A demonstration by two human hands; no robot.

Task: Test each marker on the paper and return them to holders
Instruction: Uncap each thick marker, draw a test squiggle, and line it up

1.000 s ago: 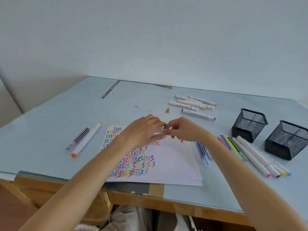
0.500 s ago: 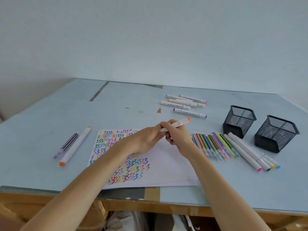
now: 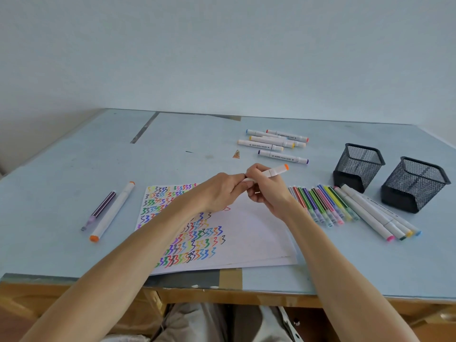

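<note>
Orange-capped marker [image 3: 269, 172] sits in your right hand [image 3: 267, 191], fingers wrapped round the barrel, orange end pointing up and right, raised above the paper [image 3: 256, 233]. Your left hand [image 3: 223, 191] pinches the near end of it; looks like a cap coming off or going on, but the fingers hide that end, so I can't tell which.

Risks from here:
- Cap pops free and drops. It would land on the paper or roll off the front edge of the table [image 3: 74, 169], which is close.
- Bare tip near your left fingers means ink on skin, then smears on the sheet.
- Right forearm hangs over the row of thin pens [image 3: 320, 206]; lower it and you scatter them.
- A look-alike orange marker [image 3: 112, 211] lies at left beside a purple pen [image 3: 100, 209]. Easy to mix up and test one twice.
- Both mesh holders [image 3: 357, 166] look empty, nothing returned yet. They look light, so a hard drop-in could tip one.
</note>
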